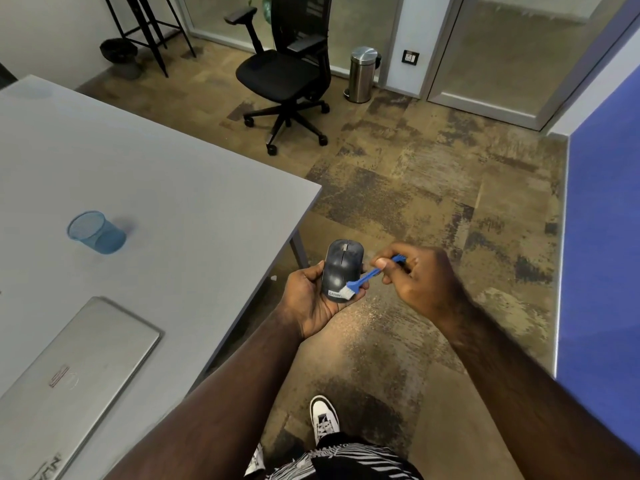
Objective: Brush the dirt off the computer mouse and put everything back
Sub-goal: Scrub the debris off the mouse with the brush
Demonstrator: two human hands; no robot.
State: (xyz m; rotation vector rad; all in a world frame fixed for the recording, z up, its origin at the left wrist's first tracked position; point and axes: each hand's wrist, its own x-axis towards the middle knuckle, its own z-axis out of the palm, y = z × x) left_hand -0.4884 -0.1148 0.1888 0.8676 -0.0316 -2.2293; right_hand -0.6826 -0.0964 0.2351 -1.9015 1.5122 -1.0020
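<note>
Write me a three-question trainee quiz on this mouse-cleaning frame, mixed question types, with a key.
1. True or false: the mouse is resting on the table.
2. Which hand holds the blue brush? A) left hand B) right hand
3. Fill in: the brush's white bristles touch the mouse near its ____ label.

Key: 1. False; the left hand holds it out past the table's edge, over the floor. 2. B. 3. Lenovo.
</note>
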